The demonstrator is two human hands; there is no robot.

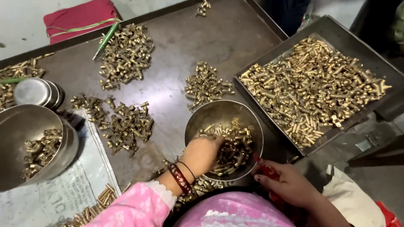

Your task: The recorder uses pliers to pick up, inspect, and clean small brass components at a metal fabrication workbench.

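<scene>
My left hand reaches into a steel bowl of small brass fittings, with its fingers curled down into the pile. Whether they grip any piece is hidden. My right hand rests beside the bowl's lower right rim and is closed on a small red object. Dark bangles ring the left wrist, and a pink sleeve covers that forearm.
A dark metal tray heaped with brass fittings stands at right. Loose piles of fittings lie on the brown work surface. A second steel bowl with fittings stands at left beside stacked steel lids. A red cloth lies at the back.
</scene>
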